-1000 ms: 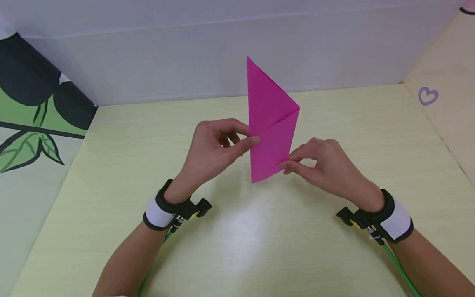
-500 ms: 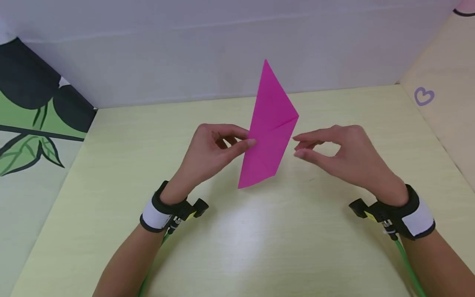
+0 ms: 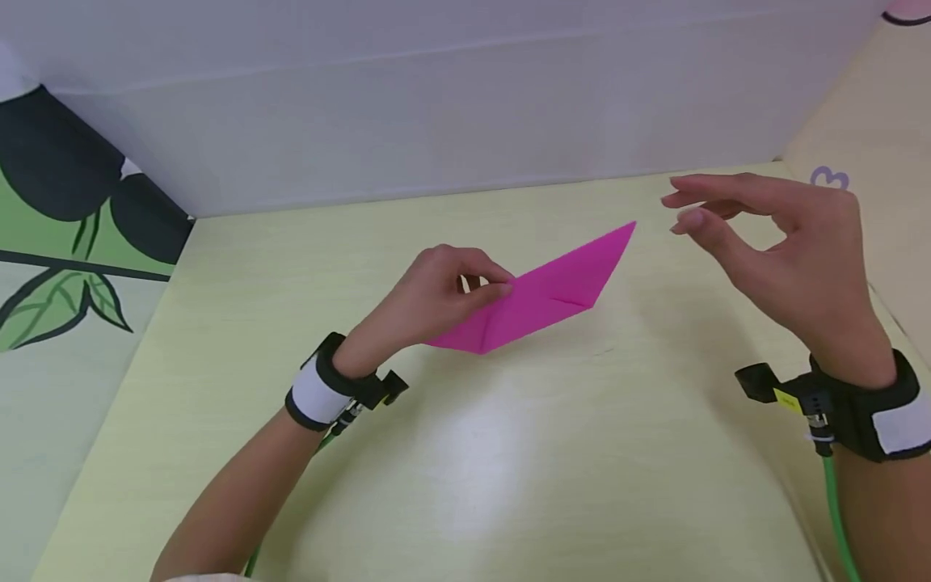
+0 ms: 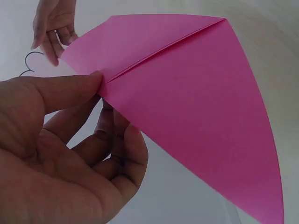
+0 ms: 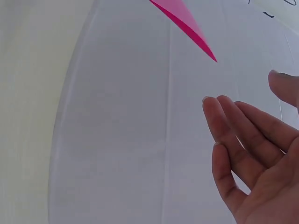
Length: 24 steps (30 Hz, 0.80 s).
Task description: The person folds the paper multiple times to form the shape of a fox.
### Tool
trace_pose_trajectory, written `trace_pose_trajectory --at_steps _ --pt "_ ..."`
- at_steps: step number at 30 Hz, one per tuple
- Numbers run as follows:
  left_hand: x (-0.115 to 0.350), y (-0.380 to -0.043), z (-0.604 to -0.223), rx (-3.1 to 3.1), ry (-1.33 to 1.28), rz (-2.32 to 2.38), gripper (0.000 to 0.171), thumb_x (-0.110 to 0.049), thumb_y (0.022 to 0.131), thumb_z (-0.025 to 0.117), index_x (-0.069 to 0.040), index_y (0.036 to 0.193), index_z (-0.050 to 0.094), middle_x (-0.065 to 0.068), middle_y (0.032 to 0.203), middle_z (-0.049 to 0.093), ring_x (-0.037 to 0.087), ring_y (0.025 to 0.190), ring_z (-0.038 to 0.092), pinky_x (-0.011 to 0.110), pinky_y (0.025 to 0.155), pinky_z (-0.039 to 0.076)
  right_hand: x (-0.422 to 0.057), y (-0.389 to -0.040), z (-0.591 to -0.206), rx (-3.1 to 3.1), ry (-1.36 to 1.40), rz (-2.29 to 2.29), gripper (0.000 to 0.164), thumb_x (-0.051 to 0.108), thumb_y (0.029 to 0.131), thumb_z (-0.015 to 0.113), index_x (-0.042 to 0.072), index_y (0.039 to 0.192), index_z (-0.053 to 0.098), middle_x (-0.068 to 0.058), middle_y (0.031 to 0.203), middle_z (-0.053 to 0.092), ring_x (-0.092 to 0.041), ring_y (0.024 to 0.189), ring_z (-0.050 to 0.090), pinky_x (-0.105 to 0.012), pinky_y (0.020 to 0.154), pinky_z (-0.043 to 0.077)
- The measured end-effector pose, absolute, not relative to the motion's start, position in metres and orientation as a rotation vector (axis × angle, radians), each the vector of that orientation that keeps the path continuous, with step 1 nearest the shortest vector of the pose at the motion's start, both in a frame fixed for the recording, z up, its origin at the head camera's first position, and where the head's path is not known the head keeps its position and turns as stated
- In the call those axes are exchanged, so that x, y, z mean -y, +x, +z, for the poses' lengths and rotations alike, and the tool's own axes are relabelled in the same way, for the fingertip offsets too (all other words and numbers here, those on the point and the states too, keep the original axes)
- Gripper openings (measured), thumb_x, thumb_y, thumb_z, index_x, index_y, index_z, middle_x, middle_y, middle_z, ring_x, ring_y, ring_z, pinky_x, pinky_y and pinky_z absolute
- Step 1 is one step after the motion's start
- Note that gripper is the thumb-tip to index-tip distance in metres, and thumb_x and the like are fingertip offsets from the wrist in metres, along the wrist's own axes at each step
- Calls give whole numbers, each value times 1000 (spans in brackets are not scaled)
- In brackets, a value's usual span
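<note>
A folded sheet of pink paper is held above the table, its pointed end slanting up to the right. My left hand pinches its upper edge between thumb and fingers. In the left wrist view a crease runs across the pink paper from near the thumb tip, and the other fingers curl below the edge. My right hand is raised to the right of the paper, apart from it, fingers extended and holding nothing. The right wrist view shows the paper's tip beyond the fingers of the right hand.
A pale wood-grain table lies under both hands. Behind it rises a whitish wall. Dark and green leaf drawings are at the left, and a purple heart drawing is partly hidden behind the right hand.
My right hand has let go of the paper's lower corner and moved right and up. The left hand has turned the paper from upright to slanting right, and lower.
</note>
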<state>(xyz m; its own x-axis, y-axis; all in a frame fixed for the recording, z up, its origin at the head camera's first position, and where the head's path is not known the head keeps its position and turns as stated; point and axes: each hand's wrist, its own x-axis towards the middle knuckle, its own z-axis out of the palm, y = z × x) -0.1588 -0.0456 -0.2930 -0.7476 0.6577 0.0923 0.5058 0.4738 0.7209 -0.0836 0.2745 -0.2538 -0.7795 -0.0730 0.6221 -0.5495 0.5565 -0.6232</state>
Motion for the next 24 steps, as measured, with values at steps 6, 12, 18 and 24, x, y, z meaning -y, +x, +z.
trace_pose_trajectory --at_steps 6,12,18,24 --pt "29 -171 -311 -2394 1097 924 17 -7 97 70 -11 110 80 -4 102 76 13 85 65 29 78 52 -268 -84 -251 2271 438 1179 22 3 90 76 4 112 79 -10 100 78 -1 86 70 -19 82 44" --pt "14 -177 -326 -2318 1168 790 19 -7 98 68 -13 110 81 -6 96 75 11 79 63 26 78 51 -268 -89 -258 2325 427 1179 21 3 90 77 8 110 81 -7 98 79 -2 87 69 -19 77 43" --pt "7 -182 -335 -2315 1164 776 13 -13 97 72 -14 105 82 -7 86 72 11 72 62 26 70 50 -277 -99 -275 2403 391 1130 23 11 89 80 18 111 82 -2 99 79 3 95 68 -17 79 44" --pt "5 -188 -347 -2343 1175 770 11 -14 96 72 -12 104 81 -7 86 72 9 78 64 25 72 51 -278 -105 -285 2454 425 1054 25 14 88 82 24 111 82 2 98 79 7 97 66 -19 72 41"
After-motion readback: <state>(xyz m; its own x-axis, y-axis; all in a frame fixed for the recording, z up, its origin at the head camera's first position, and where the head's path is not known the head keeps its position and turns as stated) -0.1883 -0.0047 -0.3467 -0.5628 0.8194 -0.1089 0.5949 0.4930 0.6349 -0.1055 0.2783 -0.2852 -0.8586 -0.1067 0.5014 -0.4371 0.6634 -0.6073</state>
